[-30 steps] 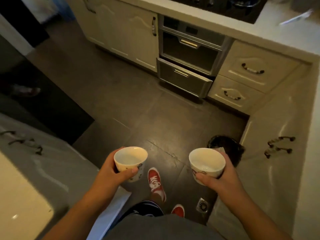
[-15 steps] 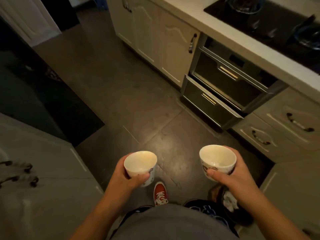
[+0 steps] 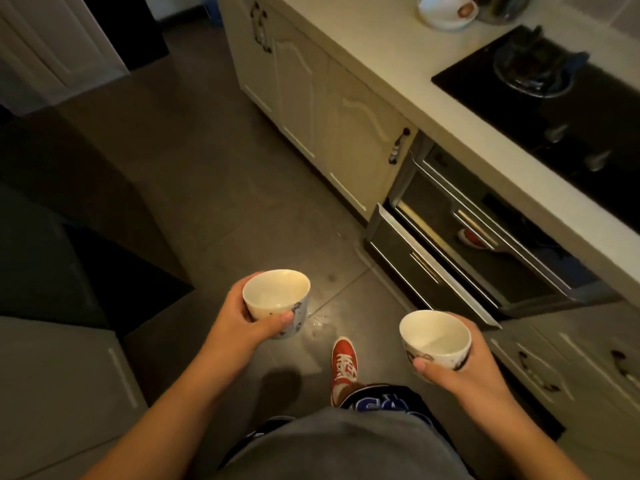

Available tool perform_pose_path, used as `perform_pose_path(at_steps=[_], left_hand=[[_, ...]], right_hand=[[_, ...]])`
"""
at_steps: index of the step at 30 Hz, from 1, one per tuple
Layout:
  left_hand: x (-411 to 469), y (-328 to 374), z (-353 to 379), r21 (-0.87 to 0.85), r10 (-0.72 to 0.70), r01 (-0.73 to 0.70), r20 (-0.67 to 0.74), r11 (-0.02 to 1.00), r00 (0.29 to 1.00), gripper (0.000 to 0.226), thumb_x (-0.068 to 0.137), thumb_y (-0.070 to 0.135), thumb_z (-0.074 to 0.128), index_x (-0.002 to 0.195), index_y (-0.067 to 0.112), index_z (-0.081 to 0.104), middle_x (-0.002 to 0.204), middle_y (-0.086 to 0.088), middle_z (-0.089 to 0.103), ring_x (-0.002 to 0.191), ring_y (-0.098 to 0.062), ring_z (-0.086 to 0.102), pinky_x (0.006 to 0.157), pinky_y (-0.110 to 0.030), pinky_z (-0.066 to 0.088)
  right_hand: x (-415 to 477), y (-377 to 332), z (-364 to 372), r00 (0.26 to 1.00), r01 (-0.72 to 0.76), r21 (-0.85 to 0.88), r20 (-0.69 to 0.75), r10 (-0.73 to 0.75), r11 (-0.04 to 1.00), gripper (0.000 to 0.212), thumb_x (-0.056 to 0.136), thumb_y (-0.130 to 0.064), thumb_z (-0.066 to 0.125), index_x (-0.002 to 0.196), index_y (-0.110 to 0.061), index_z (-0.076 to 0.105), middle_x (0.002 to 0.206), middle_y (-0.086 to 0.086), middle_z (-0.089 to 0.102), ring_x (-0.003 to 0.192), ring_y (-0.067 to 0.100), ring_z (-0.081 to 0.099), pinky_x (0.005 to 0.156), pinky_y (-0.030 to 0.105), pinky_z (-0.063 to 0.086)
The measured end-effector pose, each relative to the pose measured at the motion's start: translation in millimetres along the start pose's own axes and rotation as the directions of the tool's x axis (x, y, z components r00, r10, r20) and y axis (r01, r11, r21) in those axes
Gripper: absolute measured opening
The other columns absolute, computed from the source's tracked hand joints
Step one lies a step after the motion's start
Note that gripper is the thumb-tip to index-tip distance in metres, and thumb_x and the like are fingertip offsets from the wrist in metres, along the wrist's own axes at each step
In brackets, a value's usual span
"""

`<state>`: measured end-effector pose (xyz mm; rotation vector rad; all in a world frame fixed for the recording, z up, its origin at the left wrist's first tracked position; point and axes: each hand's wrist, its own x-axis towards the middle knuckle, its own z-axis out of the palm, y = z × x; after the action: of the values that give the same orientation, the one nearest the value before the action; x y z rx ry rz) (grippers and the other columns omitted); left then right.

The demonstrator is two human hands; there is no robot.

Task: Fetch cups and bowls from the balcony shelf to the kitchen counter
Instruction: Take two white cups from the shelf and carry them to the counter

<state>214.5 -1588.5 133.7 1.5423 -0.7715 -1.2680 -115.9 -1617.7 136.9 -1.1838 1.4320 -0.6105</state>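
I carry two small white cups with printed patterns, both upright and empty. My left hand grips the left cup around its side, thumb across the front. A little lower and to the right, the right cup is held the same way by my right hand. Both are held over the dark kitchen floor. The pale kitchen counter runs diagonally along the upper right, well beyond the cups. A white bowl stands on it at the top edge.
A black gas hob with a pan sits in the counter. Below are cream cabinet doors and a steel built-in appliance whose drawer juts out into the floor space. A grey cabinet stands at my left. My red shoe is on the floor.
The view has swung left and up along the counter, bringing the hob and white bowl into sight. Both hands keep their cups; the right cup sits lower than the left now.
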Motion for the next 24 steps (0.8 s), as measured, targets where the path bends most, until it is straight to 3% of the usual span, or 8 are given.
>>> perform_pose_path(at_steps=[4,6,8,11,13,18,21,24], left_hand=[[40,28,-6,-0.030,-0.039,0.036,-0.090,0.999,0.995,0.079,0.048,0.025,0.093,0.116,0.033,0.054,0.117,0.002,0.061,0.105,-0.015,0.061,0.067,-0.013,0.054],[53,36,-16,-0.069,-0.063,0.053,-0.157,0.996,0.986,0.073,0.051,0.025,0.084,0.117,0.032,0.053,0.115,0.003,0.062,0.102,-0.014,0.062,0.065,-0.013,0.054],[65,41,-31,-0.115,-0.103,0.080,-0.208,0.990,0.973,0.073,0.055,0.024,0.089,0.117,0.036,0.053,0.110,0.006,0.065,0.097,-0.013,0.065,0.063,-0.015,0.056],[89,46,-60,-0.119,-0.129,0.098,-0.291,0.988,0.948,0.060,0.067,0.023,0.084,0.111,0.048,0.052,0.106,0.014,0.063,0.095,-0.013,0.064,0.060,-0.016,0.056],[112,49,-84,-0.103,-0.125,0.096,-0.339,0.990,0.932,0.058,0.064,0.029,0.081,0.110,0.049,0.051,0.109,0.016,0.059,0.096,-0.010,0.062,0.059,-0.014,0.055],[182,57,-154,-0.154,-0.166,0.120,-0.332,0.981,0.929,0.059,0.054,0.041,0.081,0.103,0.059,0.054,0.103,0.024,0.064,0.095,0.000,0.065,0.059,-0.016,0.056],[227,76,-190,-0.106,-0.148,0.120,-0.314,0.987,0.938,0.060,0.056,0.043,0.081,0.104,0.060,0.051,0.101,0.029,0.064,0.093,0.008,0.063,0.057,-0.010,0.054],[272,101,-215,-0.055,-0.127,0.116,-0.293,0.992,0.948,0.067,0.058,0.042,0.081,0.114,0.053,0.047,0.113,0.022,0.060,0.100,0.001,0.062,0.063,-0.016,0.054]], right_hand=[[88,-50,9,0.993,0.059,-0.043,0.102,-0.055,0.997,0.078,0.054,-0.019,0.091,0.109,-0.054,0.047,0.105,-0.021,0.057,0.094,-0.012,0.058,0.064,0.007,0.052],[128,-78,22,0.982,0.096,-0.069,0.168,-0.084,0.993,0.077,0.057,-0.016,0.089,0.110,-0.052,0.046,0.104,-0.024,0.056,0.093,-0.017,0.056,0.064,0.006,0.051],[166,-108,43,0.969,0.122,-0.083,0.225,-0.100,0.989,0.077,0.059,-0.016,0.088,0.112,-0.052,0.045,0.104,-0.027,0.055,0.095,-0.018,0.054,0.065,0.010,0.053],[217,-148,84,0.947,0.166,-0.085,0.290,-0.135,0.982,0.078,0.061,-0.014,0.087,0.115,-0.050,0.044,0.105,-0.028,0.054,0.098,-0.016,0.054,0.065,0.010,0.054],[249,-171,117,0.935,0.179,-0.077,0.324,-0.145,0.981,0.078,0.062,-0.010,0.087,0.116,-0.047,0.044,0.110,-0.023,0.054,0.099,-0.008,0.057,0.065,0.009,0.053],[317,-214,198,0.925,0.179,-0.050,0.349,-0.151,0.983,0.074,0.063,-0.003,0.085,0.119,-0.036,0.048,0.114,-0.011,0.058,0.094,-0.008,0.061,0.068,0.008,0.051],[348,-238,230,0.939,0.146,-0.045,0.321,-0.124,0.988,0.077,0.062,-0.003,0.086,0.124,-0.030,0.047,0.116,-0.006,0.059,0.101,0.006,0.062,0.070,0.017,0.055],[372,-259,242,0.956,0.120,-0.062,0.278,-0.098,0.991,0.079,0.062,-0.001,0.086,0.125,-0.028,0.047,0.117,-0.006,0.059,0.104,0.011,0.060,0.070,0.017,0.053]])
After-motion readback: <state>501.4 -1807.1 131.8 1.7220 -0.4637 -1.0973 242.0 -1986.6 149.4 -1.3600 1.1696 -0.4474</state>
